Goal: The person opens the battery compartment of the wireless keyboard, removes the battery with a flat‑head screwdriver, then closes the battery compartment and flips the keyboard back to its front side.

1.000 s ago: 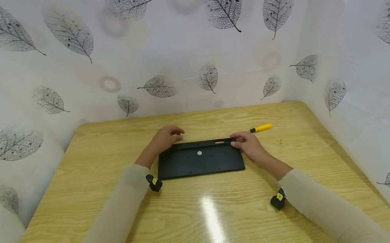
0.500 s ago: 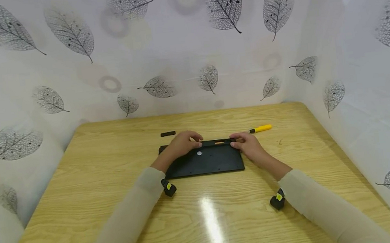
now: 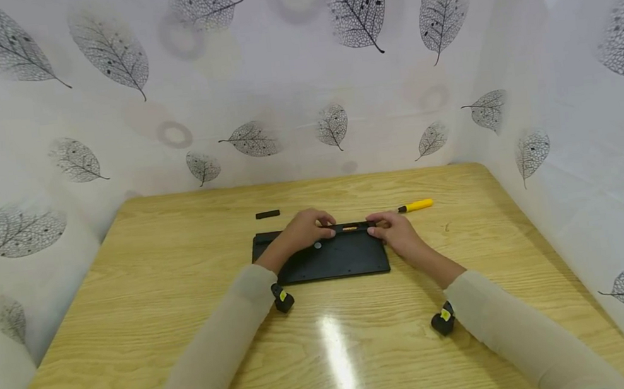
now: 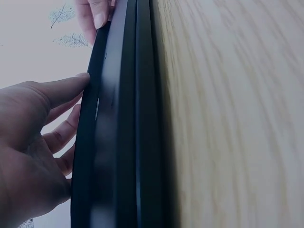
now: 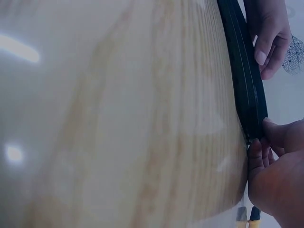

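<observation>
A black keyboard-like panel [image 3: 341,258] lies on the table with a raised ridge along its far edge. In that ridge, near the right end, is an opening showing a battery-like orange item [image 3: 349,228]. The left hand [image 3: 303,230] touches the ridge just left of the opening, its thumb on top in the left wrist view [image 4: 33,137]. At the far right corner the right hand [image 3: 398,233] pinches the panel's end between thumb and fingers, also visible in the right wrist view [image 5: 282,161]. A small black strip [image 3: 267,214] lies behind the panel.
Behind the right hand lies a yellow-handled tool [image 3: 418,205] with a black collar. The wooden table [image 3: 328,345] is bordered at the back and sides by a leaf-patterned white curtain [image 3: 279,96]. Each wrist wears a small black camera.
The left hand has moved right along the ridge from the panel's far left corner to beside the opening. The small black strip has come into view behind the panel. The right hand stays at the corner.
</observation>
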